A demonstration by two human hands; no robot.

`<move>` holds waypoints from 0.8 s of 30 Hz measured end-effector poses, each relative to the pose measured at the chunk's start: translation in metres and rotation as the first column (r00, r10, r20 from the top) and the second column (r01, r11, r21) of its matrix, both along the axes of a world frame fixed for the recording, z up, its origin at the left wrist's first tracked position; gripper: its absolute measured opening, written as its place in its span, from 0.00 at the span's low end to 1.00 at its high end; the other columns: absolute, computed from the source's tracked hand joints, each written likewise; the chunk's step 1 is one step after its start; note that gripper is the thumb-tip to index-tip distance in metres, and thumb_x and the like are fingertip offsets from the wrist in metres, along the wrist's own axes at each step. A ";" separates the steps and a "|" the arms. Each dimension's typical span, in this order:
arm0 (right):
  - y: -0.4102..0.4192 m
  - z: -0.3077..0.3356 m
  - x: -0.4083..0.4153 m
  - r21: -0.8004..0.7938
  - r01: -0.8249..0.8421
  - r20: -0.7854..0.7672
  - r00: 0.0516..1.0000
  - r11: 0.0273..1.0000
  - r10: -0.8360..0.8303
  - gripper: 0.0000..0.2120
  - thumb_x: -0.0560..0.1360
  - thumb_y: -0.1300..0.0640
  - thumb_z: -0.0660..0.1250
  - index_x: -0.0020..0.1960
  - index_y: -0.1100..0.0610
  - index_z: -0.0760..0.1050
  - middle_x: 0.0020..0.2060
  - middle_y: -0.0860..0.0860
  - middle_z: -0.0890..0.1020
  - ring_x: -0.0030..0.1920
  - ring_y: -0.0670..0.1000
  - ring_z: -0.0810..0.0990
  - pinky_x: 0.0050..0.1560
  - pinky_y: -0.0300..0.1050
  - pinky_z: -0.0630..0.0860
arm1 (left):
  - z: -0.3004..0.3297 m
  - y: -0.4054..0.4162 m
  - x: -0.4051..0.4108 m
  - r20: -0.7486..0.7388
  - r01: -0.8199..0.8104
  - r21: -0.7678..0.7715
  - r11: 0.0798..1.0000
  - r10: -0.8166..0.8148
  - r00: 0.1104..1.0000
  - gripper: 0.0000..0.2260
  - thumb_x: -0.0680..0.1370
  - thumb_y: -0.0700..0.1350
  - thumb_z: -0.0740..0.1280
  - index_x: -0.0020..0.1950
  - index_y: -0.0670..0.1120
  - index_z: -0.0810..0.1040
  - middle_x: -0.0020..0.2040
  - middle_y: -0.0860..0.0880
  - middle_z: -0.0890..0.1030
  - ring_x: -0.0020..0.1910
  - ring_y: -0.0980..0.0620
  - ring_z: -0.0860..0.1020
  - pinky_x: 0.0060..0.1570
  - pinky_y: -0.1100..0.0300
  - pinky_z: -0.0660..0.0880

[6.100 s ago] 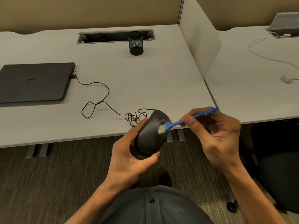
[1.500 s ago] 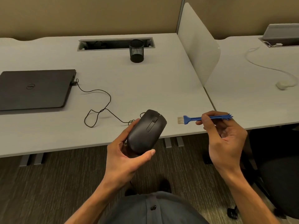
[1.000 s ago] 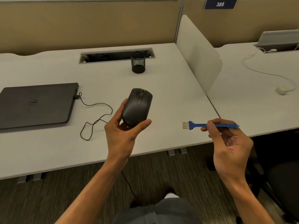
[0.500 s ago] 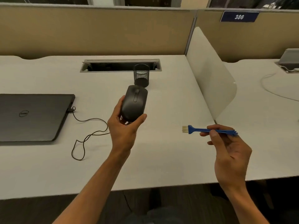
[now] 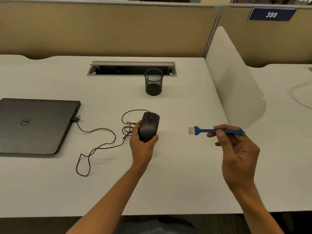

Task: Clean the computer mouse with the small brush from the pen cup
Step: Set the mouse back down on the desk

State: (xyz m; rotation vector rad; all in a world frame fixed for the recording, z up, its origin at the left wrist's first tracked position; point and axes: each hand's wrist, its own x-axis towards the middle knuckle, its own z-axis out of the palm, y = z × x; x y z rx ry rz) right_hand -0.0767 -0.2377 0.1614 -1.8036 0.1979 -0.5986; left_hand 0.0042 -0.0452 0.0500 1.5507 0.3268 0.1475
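From the head view we look down on a wide pale grey counter (image 5: 168,183). Our left hand (image 5: 142,146) is wrapped around the black plastic computer mouse (image 5: 148,126), thumb on one side and fingers on the other. The mouse sits at or just above the counter, near the middle; we cannot tell if it touches. Its long side points away from us, toward the back edge, and its thin black cord (image 5: 101,142) loops off to the left to the closed dark grey laptop (image 5: 36,124) by the left edge.

Our right hand (image 5: 236,149) pinches the small blue plastic brush (image 5: 214,130) by its handle, between thumb and fingers. The brush lies flat in the air, with its pale bristles pointing left at the mouse, but well apart from it.

The round black wire pen cup (image 5: 153,82) stands near the back edge, past the mouse. It looks empty.

We think the brush goes back in the cup next. The cup is ahead and a bit left of the right hand, which is the free one to reach it.
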 end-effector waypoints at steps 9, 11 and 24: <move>0.007 0.001 0.020 -0.010 0.017 -0.015 1.000 1.000 -0.018 0.05 0.76 0.51 0.64 0.49 0.45 0.78 0.40 0.38 0.85 0.46 0.44 0.85 0.50 0.54 0.81 | -0.022 -0.002 0.038 -0.037 0.002 0.075 0.997 0.001 0.999 0.28 0.65 0.41 0.80 0.62 0.55 0.78 0.44 0.68 0.82 0.44 0.68 0.80 0.40 0.75 0.76; 0.008 0.001 0.025 -0.012 0.014 -0.015 1.000 1.000 -0.014 0.05 0.76 0.51 0.64 0.49 0.45 0.78 0.40 0.38 0.85 0.47 0.44 0.85 0.49 0.53 0.81 | -0.025 -0.001 0.043 -0.059 -0.001 0.126 0.992 0.008 0.998 0.28 0.64 0.46 0.80 0.63 0.54 0.78 0.49 0.61 0.83 0.48 0.61 0.81 0.50 0.63 0.80; 0.005 -0.002 0.059 -0.034 0.029 -0.027 0.999 0.999 -0.030 0.08 0.79 0.55 0.66 0.49 0.42 0.78 0.41 0.37 0.85 0.47 0.45 0.85 0.49 0.48 0.80 | -0.044 0.001 0.056 -0.126 0.051 0.592 0.805 0.030 0.992 0.33 0.64 0.56 0.79 0.66 0.49 0.75 0.64 0.50 0.74 0.68 0.48 0.66 0.57 0.54 0.60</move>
